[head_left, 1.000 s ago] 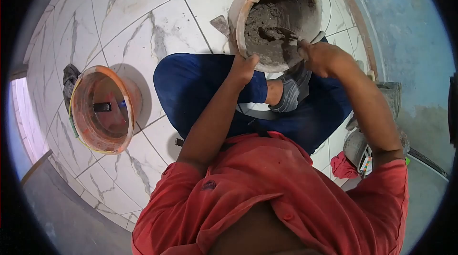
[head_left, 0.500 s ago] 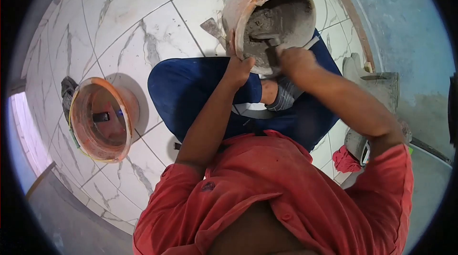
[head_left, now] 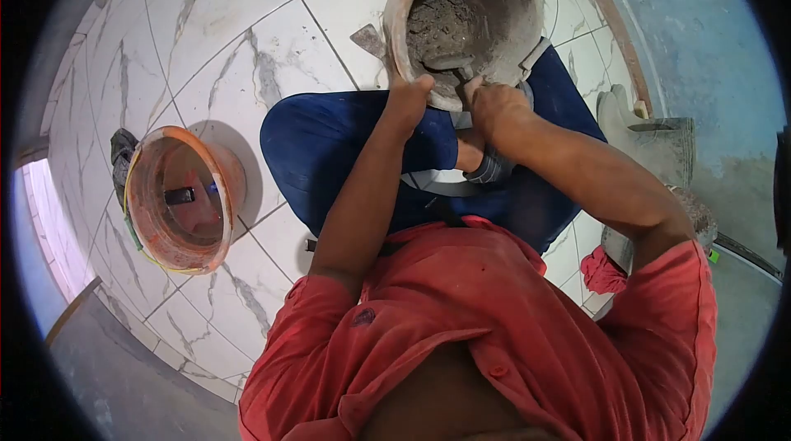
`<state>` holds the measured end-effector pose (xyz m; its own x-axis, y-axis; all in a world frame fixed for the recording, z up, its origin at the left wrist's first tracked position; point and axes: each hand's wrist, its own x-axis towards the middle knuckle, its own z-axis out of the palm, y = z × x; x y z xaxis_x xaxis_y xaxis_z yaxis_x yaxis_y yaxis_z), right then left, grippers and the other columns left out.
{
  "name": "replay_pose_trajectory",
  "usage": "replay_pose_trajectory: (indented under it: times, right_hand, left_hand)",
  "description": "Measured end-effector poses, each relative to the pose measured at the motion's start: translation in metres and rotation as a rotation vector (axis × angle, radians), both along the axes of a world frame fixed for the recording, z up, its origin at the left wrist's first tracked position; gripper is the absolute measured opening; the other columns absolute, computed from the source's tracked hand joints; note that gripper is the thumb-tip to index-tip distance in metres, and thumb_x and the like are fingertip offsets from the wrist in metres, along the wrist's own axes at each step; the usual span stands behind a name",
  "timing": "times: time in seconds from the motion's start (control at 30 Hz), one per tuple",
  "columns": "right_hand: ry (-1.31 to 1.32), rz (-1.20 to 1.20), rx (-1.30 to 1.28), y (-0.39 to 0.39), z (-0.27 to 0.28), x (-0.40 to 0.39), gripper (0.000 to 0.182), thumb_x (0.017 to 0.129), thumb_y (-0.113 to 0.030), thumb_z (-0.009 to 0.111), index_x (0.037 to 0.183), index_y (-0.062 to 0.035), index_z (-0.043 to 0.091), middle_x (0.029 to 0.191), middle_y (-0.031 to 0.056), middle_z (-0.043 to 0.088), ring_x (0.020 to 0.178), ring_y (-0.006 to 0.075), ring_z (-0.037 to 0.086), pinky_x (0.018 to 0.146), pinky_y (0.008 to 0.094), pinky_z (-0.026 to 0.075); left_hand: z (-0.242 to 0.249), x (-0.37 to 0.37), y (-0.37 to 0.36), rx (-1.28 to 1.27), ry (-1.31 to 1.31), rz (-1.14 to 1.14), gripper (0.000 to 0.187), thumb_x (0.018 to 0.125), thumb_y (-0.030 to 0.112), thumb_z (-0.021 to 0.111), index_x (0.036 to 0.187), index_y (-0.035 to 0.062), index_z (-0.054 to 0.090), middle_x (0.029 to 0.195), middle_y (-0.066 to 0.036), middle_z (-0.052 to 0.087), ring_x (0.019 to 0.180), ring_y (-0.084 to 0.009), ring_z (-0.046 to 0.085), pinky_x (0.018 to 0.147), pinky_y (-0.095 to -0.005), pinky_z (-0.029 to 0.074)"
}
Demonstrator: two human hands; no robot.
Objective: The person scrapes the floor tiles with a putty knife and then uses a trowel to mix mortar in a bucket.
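A mortar-smeared bucket (head_left: 397, 25) with grey cement inside stands tilted between my legs at the top of the head view. My left hand (head_left: 409, 99) grips its near rim. My right hand (head_left: 488, 103) holds the handle of a trowel (head_left: 449, 64), whose blade lies in the wet cement (head_left: 441, 25). My blue trousers (head_left: 329, 144) and red shirt (head_left: 461, 326) fill the lower middle of the view.
An orange bucket (head_left: 177, 198) with a dark object inside stands on the white marble-pattern tile floor (head_left: 222, 37) at my left. A second trowel blade (head_left: 368, 39) lies beside the cement bucket. A blue wall (head_left: 709, 45), a red cloth (head_left: 603, 272) and a grey block (head_left: 659, 144) are at right.
My right hand has drawn the trowel from the bucket's right side toward the near rim. The bucket has tipped more upright, and my left hand has stayed on its rim.
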<state>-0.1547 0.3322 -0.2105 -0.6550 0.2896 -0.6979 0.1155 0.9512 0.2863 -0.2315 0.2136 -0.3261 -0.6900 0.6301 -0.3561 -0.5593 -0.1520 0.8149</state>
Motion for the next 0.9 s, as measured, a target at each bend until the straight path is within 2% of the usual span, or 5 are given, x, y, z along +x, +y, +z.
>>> replay_pose_trajectory:
  times: [0.23,0.37,0.53,0.77,0.9]
  right_hand:
    - [-0.392,-0.293,-0.274,0.014,0.108,-0.027,0.064,0.085,-0.009,0.054,0.142,0.0078,0.030,0.103,0.0273,0.067,0.096,0.0338,0.069,0.076,0.0425,0.057]
    - [-0.143,0.039,-0.192,0.002,0.044,0.008,0.062,0.085,-0.011,0.057,0.138,0.0101,0.033,0.093,0.0261,0.068,0.092,0.0348,0.070,0.074,0.0423,0.057]
    - [-0.179,-0.604,-0.487,0.040,0.075,-0.031,0.059,0.085,-0.017,0.062,0.138,-0.0039,0.041,0.090,0.0250,0.068,0.086,0.0387,0.069,0.072,0.0447,0.055]
    - [-0.119,0.100,-0.157,0.030,0.049,0.008,0.059,0.087,-0.015,0.056,0.141,-0.0005,0.039,0.099,0.0237,0.067,0.098,0.0353,0.067,0.078,0.0447,0.055]
    - [0.013,0.018,-0.074,0.025,0.024,-0.009,0.050,0.090,-0.012,0.052,0.138,-0.0013,0.045,0.096,0.0211,0.068,0.093,0.0349,0.068,0.078,0.0447,0.056]
  left_hand:
    - [-0.031,0.011,0.010,0.042,0.139,0.092,0.054,0.080,0.008,0.056,0.132,-0.0065,0.045,0.113,-0.011,0.060,0.104,-0.0220,0.059,0.093,-0.0332,0.047]
    - [0.004,0.010,-0.001,0.075,-0.050,-0.033,0.052,0.081,0.008,0.055,0.130,-0.0074,0.047,0.114,-0.012,0.060,0.103,-0.0226,0.059,0.092,-0.0334,0.047]
    - [0.012,0.003,-0.008,-0.016,-0.041,-0.071,0.051,0.083,0.009,0.055,0.130,-0.0072,0.047,0.115,-0.013,0.059,0.102,-0.0227,0.060,0.090,-0.0341,0.048]
    - [0.002,0.003,-0.001,0.066,-0.135,0.056,0.053,0.081,0.008,0.054,0.132,-0.0072,0.046,0.117,-0.014,0.059,0.103,-0.0224,0.060,0.088,-0.0327,0.049]
    - [0.009,0.000,-0.009,-0.065,-0.050,-0.106,0.053,0.082,0.010,0.054,0.132,-0.0064,0.046,0.116,-0.013,0.059,0.101,-0.0207,0.059,0.087,-0.0318,0.049]
